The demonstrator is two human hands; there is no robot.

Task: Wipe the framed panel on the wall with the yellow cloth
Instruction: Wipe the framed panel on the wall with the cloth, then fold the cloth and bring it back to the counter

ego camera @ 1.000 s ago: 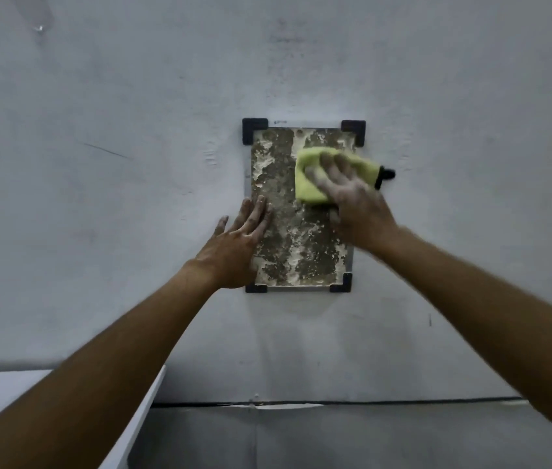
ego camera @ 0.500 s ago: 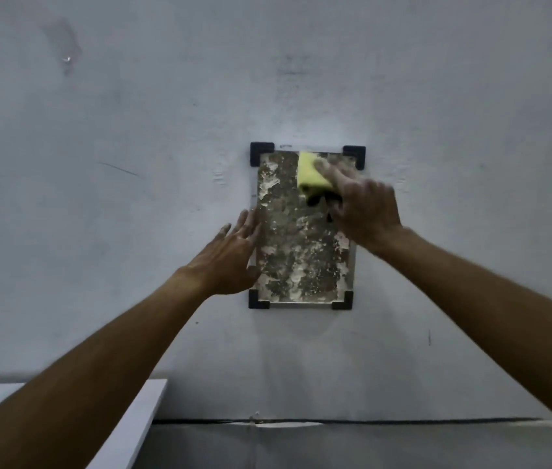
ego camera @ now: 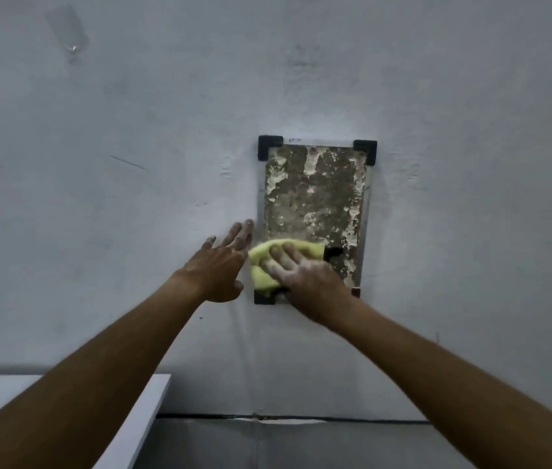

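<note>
The right hand [ego camera: 308, 279] has swept the yellow cloth [ego camera: 261, 277] down the framed panel [ego camera: 315, 198].

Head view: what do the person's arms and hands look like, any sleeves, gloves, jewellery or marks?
Both the left arm and right arm are bare as far as the frame shows, with no sleeves. The left hand and right hand carry no gloves, and no watch or rings show. A whitish, dusty film coats the right hand's fingers.
</note>
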